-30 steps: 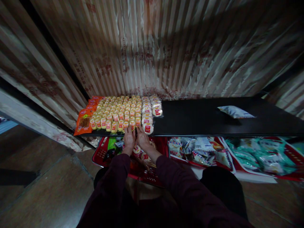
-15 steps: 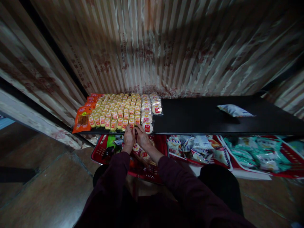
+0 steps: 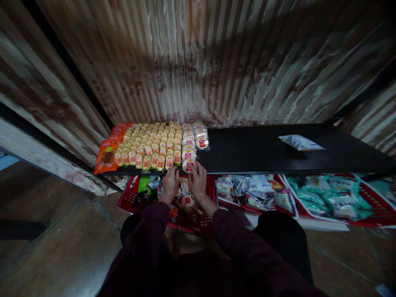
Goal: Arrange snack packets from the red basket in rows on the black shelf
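Observation:
My left hand is at the shelf's front edge, just below the front row of small wrapped yellow cakes. Its fingers are curled together, and anything inside them is hidden. To its right, my right hand has thumb and fingers closed at the lower right edge of the foremost wrapped round white cake, which lies at the front of a column of similar round packs. A shorter column of round cakes lies behind and to the right. Orange snack packets flank the yellow cakes on the left.
A black shelf runs across, with one white-blue packet on its right part. Below stand a red basket of mixed snacks, a basket of striped packets and one of green packets. Striped sheeting hangs behind.
My hands have moved apart. The right one has gone from the yellow cakes' front row to the front round cake; the left has stayed near the shelf edge.

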A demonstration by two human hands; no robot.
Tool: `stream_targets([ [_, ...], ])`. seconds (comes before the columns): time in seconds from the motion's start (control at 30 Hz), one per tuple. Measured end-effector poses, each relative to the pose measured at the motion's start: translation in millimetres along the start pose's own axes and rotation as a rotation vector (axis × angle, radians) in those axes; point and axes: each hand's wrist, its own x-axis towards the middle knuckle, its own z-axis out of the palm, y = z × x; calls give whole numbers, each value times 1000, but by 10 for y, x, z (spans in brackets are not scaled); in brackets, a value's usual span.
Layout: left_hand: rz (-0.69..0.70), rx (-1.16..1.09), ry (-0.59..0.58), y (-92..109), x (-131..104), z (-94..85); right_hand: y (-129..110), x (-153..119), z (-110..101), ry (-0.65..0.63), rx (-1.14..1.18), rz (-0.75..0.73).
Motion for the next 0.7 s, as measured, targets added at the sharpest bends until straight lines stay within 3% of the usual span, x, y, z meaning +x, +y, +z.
stream_targets([
  [0.07, 84, -27, -43, 51, -75, 62, 37, -10, 4, 35, -54, 94],
  [0.17, 106, -47, -75, 115, -126, 171, 91, -14, 27, -5, -63, 155],
  [0.5, 92, -22, -68, 187, -34, 232, 237, 175, 45, -53, 82, 30],
  [0.7, 83, 10, -90, 186, 19, 239, 319, 257, 15, -116, 25, 55],
])
